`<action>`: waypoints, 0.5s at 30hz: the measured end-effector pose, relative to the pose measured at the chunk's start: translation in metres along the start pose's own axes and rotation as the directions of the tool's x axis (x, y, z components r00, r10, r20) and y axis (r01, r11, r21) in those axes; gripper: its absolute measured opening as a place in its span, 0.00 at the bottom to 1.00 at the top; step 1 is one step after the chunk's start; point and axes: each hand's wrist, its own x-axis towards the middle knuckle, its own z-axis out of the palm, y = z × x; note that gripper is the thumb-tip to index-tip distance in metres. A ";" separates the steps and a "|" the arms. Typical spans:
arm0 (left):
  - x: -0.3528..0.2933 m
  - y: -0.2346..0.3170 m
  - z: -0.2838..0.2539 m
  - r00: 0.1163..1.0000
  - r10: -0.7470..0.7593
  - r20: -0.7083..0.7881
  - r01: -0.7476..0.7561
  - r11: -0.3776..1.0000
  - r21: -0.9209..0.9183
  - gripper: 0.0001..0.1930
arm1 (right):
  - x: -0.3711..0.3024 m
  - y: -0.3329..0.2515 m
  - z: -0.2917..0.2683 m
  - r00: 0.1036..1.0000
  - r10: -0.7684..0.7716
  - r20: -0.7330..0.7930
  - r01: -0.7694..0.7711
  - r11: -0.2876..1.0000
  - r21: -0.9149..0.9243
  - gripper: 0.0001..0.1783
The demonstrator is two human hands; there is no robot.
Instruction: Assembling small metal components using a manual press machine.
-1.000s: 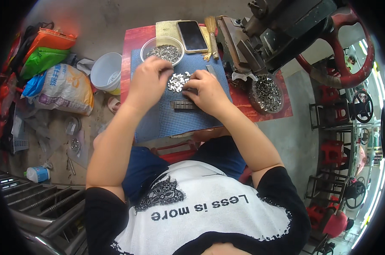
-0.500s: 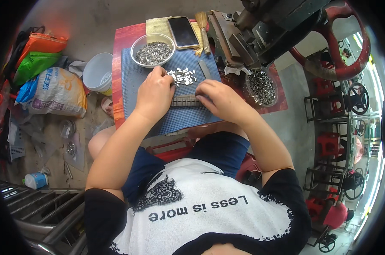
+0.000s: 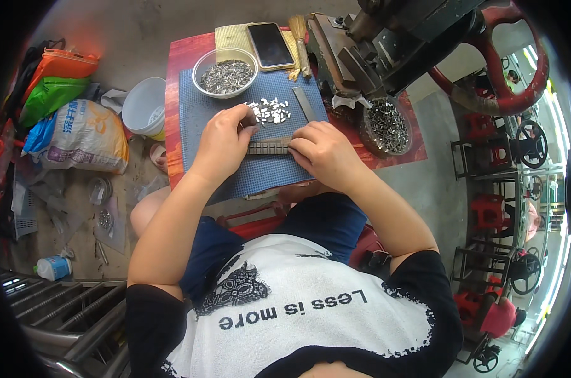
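A slotted metal bar (image 3: 270, 147) lies crosswise on the blue ribbed mat (image 3: 200, 123) in front of me. My right hand (image 3: 326, 151) grips its right end, fingers curled over it. My left hand (image 3: 225, 142) is at the bar's left end, thumb and fingertips close together; whatever they may hold is too small to make out. Just beyond the fingers is a loose pile of small white and silvery pieces (image 3: 271, 111). A flat metal strip (image 3: 304, 103) lies right of the pile. Behind it stands a clear bowl (image 3: 225, 74) of small metal parts.
A phone (image 3: 271, 45) and a straw brush (image 3: 299, 41) lie at the table's back. On the right stand a hand press with a red wheel (image 3: 487, 60) and a tub of metal parts (image 3: 387, 128). Left, on the floor, are a white bucket (image 3: 144, 107) and stuffed bags (image 3: 87, 135).
My left hand has drawn back slightly left, uncovering more of the bar's left end. My right hand stays on the right end, its fingers shifted a little.
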 end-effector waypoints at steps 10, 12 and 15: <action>0.001 -0.008 0.004 0.996 0.086 0.004 -0.084 0.959 0.271 0.06 | 0.019 0.024 0.014 0.953 0.263 -0.150 -0.260 0.965 0.038 0.08; 0.001 -0.009 0.001 0.996 0.070 0.051 -0.082 0.958 0.274 0.06 | 0.025 0.033 0.021 0.938 0.308 -0.161 -0.313 0.950 -0.002 0.05; 0.002 -0.007 -0.001 0.996 0.056 0.071 -0.072 0.965 0.251 0.06 | 0.026 0.038 0.025 0.917 0.393 -0.066 -0.384 0.915 0.123 0.07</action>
